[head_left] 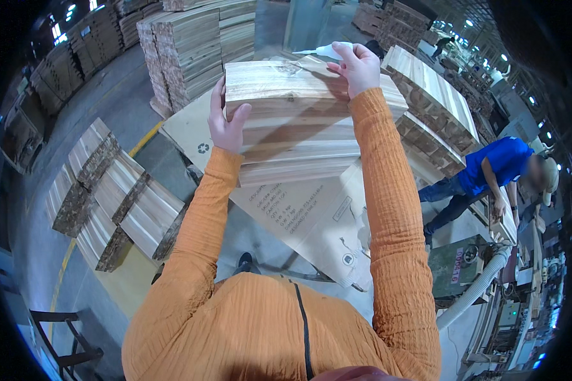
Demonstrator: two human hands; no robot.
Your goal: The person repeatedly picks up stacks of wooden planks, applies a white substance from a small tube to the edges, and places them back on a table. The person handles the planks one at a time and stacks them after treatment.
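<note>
Several stacks of wooden boards surround you: a tall pile [197, 44] beyond the far left corner of the cardboard sheet [311, 216], low bundles [108, 190] on the floor to your left, and a long stack [432, 95] along the sheet's right edge. A person in a blue shirt [496, 165] bends over a machine [470, 267] at the right, well apart from you, with a pale hose [476, 286] curving down from it. A dark metal frame [63, 336] stands at the lower left. The pile of pale wooden boards [299, 120] you are handling rests on the cardboard sheet, toward its far edge. Your left hand [227, 124] is partly open, fingers wrapped over the left end of the upper boards, thumb along the side. Your right hand [359, 63] is closed around a white tube-like tool [324, 51] whose tip points left, held at the far right corner of the top board, touching or just above it.
</note>
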